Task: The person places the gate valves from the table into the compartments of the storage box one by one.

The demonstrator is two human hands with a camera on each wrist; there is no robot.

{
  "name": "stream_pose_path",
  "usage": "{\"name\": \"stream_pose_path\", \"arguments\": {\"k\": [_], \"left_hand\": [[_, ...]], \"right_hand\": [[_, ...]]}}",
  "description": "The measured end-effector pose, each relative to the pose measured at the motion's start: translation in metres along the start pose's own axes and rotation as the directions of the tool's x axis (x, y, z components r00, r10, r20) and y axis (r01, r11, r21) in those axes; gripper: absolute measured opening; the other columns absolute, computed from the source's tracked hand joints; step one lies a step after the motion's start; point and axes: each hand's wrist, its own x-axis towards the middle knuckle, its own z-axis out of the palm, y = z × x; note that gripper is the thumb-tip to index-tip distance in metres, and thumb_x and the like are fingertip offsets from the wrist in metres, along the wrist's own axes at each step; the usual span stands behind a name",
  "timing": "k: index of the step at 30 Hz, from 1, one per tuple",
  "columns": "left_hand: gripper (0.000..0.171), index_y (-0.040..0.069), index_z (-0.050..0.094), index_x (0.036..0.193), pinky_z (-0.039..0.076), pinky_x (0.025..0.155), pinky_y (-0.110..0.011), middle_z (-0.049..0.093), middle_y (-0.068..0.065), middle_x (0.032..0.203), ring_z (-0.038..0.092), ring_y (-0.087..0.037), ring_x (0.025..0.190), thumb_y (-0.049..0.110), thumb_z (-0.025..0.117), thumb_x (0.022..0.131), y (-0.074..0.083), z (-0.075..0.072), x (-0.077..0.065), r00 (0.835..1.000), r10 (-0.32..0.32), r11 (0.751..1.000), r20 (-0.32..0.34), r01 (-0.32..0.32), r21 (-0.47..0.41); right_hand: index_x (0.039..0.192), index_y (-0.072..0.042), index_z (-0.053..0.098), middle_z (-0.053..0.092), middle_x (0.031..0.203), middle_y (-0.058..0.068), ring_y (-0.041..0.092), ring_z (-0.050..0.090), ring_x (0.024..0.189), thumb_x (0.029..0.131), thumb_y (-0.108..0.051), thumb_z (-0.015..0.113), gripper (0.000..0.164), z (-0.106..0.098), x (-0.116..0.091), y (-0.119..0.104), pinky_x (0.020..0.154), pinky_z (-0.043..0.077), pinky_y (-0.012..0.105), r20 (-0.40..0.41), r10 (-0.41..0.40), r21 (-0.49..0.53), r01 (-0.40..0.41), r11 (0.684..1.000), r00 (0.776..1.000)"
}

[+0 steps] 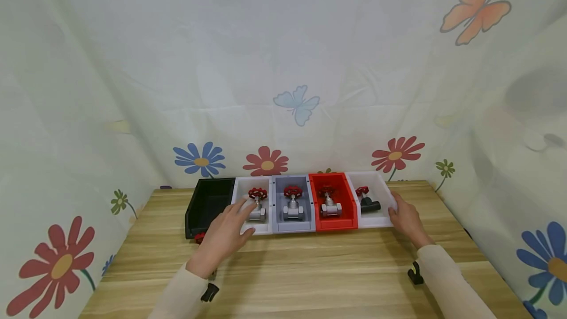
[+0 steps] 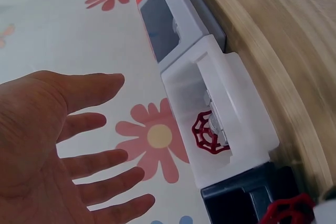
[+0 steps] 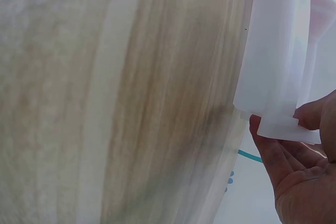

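Note:
At the right end of a row of bins, my right hand pinches the side wall of a white bin, thumb inside and fingers outside. That bin holds a valve with a dark body and a red handwheel. My left hand, fingers spread and straight, is over the front of the left white bin and holds nothing. A metal gate valve with a red handwheel lies in that bin, partly behind my fingers. Another red handwheel shows at the front of the black bin, mostly hidden by my left hand.
Between the white bins stand a grey bin and a red bin, holding a metal valve and another valve. All sit on a wood-grain table against a flowered curtain.

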Motion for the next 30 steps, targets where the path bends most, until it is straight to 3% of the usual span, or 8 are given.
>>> {"name": "stream_pose_path", "arguments": {"k": [15, 23, 30], "left_hand": [[0.063, 0.025, 0.054, 0.140, 0.051, 0.096, -0.054, 0.052, -0.014, 0.144, 0.053, -0.035, 0.128, 0.039, 0.077, 0.083, -0.010, -0.004, -0.037, 0.999, -0.033, 0.998, 0.013, 0.033, 0.057], [0.060, 0.017, 0.060, 0.134, 0.053, 0.089, -0.046, 0.059, -0.008, 0.121, 0.056, -0.029, 0.111, 0.035, 0.080, 0.081, -0.019, -0.004, -0.054, 0.999, -0.053, 0.996, 0.005, 0.052, 0.074], [0.059, 0.017, 0.060, 0.134, 0.051, 0.095, -0.052, 0.057, -0.013, 0.131, 0.055, -0.035, 0.119, 0.038, 0.079, 0.082, -0.026, -0.003, -0.070, 0.995, -0.092, 0.994, 0.027, 0.090, 0.063]], "right_hand": [[0.138, 0.010, 0.044, 0.061, 0.109, 0.042, 0.056, 0.062, 0.093, 0.090, -0.003, 0.056, 0.051, -0.001, 0.000, 0.001, 0.080, 0.048, 0.064, 0.030, 0.025, 0.002, -0.025, 1.000, 0.999], [0.137, 0.010, 0.044, 0.062, 0.107, 0.042, 0.057, 0.062, 0.091, 0.090, -0.003, 0.057, 0.051, 0.000, 0.001, 0.001, 0.078, 0.047, 0.065, 0.009, 0.005, -0.007, -0.005, 1.000, 1.000], [0.137, 0.010, 0.045, 0.061, 0.107, 0.042, 0.057, 0.062, 0.090, 0.089, -0.002, 0.057, 0.050, 0.000, 0.000, -0.002, 0.077, 0.048, 0.065, 0.008, -0.001, 0.000, 0.001, 1.000, 1.000]]}}
